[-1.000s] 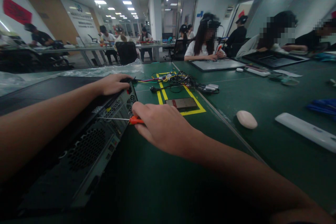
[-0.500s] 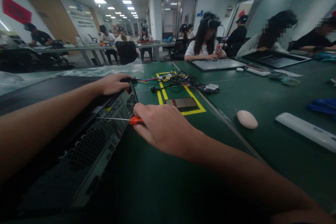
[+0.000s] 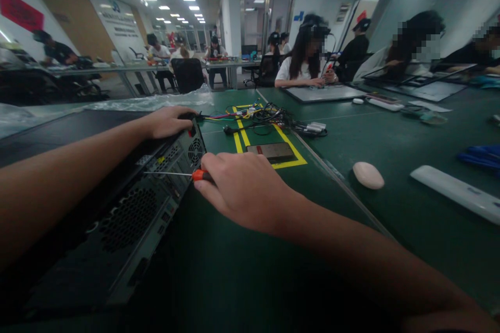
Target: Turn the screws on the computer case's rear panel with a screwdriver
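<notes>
A black desktop computer case (image 3: 128,223) lies at the left, its metal back panel with round vent grilles and ports turned toward my right hand. At its far top corner rests my left hand (image 3: 170,122), thumb along the edge and fingers closed over the corner, partly hidden. My right hand (image 3: 246,190) is wrapped round a screwdriver (image 3: 200,175) with an orange and black handle. The thin shaft points left, and its tip meets the back panel near the upper edge, below a small yellow label. What the tip touches is too small to make out.
Beyond my right hand, a brown flat box (image 3: 273,152) and tangled cables (image 3: 269,117) lie around yellow tape on the green table (image 3: 332,270). At right are a pale mouse-shaped object (image 3: 368,175) and a white bar (image 3: 457,192). Other people work across the table.
The screwdriver and my right hand have shifted very slightly, with the tip still at the back panel. My left hand stays on the case corner. The view has tilted a little.
</notes>
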Available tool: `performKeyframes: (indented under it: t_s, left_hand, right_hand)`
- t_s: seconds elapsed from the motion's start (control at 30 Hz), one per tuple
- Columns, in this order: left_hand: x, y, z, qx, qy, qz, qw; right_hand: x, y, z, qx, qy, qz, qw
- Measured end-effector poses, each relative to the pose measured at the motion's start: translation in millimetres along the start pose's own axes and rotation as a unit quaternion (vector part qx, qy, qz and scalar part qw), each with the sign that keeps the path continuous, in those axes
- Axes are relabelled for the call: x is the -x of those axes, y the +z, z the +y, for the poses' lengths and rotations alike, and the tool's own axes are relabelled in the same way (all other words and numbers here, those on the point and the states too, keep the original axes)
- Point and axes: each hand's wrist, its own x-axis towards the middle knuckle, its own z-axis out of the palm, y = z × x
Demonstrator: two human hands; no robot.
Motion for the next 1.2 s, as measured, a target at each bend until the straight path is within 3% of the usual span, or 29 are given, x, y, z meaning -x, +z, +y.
performKeyframes:
  t_s: [1.2]
  left_hand:
    - [-1.1, 0.7, -2.2, 0.021, 0.010, 0.001, 1.000]
  right_hand:
    - [-2.3, 2.8, 4.5, -0.019, -0.006, 0.002, 1.000]
